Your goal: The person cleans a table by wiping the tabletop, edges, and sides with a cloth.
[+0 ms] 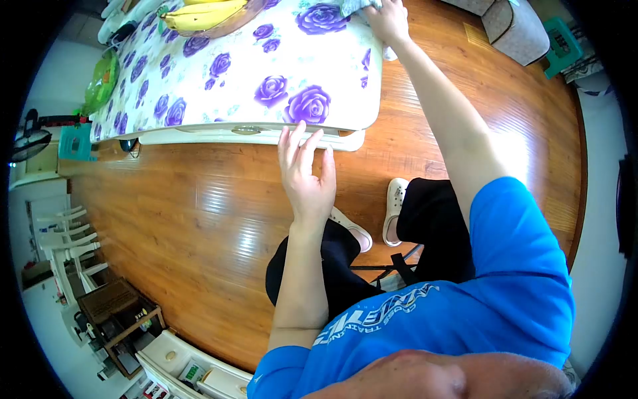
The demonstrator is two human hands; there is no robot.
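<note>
My right hand (387, 21) reaches out to the far right corner of the table, its fingers closed on a light blue-grey cloth (357, 6) that is partly cut off by the top edge. My left hand (309, 166) is at the table's near edge, with fingers spread and nothing in them. Its fingertips overlap the edge in view; whether they touch it I cannot tell. A white tablecloth with purple roses (246, 76) covers the table.
Bananas (206, 16) lie in a bowl at the table's far side. A green dish (102, 83) stands at its left end. Teal stools (76, 141) and a grey sofa (515, 32) stand around. A cabinet (193, 369) is at lower left.
</note>
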